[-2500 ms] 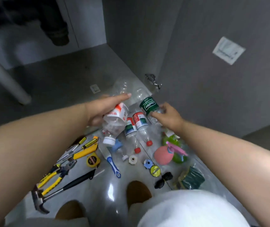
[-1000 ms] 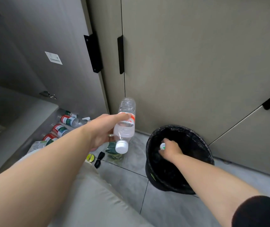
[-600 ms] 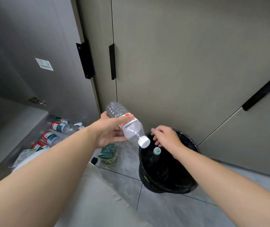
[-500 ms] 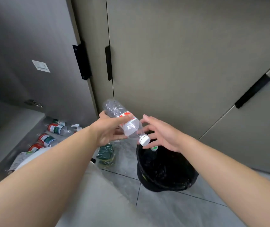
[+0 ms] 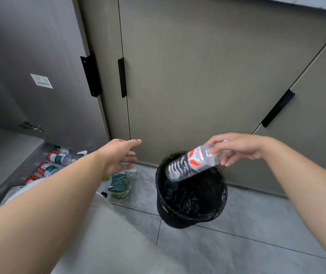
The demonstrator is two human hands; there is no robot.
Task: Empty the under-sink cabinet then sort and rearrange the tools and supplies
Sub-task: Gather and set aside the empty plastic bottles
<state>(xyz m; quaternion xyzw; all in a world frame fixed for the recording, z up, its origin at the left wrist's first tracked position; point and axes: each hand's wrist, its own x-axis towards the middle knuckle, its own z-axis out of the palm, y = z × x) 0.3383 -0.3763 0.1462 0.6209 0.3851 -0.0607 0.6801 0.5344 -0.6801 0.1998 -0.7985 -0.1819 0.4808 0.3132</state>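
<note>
A: What are the hands doing?
B: The right hand (image 5: 237, 148) pinches the clear plastic bottle (image 5: 192, 164) by its neck end, right of centre, base tilted into the black bin (image 5: 190, 214). The left hand (image 5: 118, 155) hangs open, holding nothing.
A: How will the bottle handle?
B: Probably light, thin-walled and crushable. The neck is the stiffest hold. More bottles (image 5: 56, 158) lie at the left edge.

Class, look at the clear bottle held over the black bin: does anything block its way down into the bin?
Nothing visible does. The right hand holds the clear bottle tilted, base end already past the rim of the black bin. The bin mouth is open, and the left hand is off to the side.
</note>
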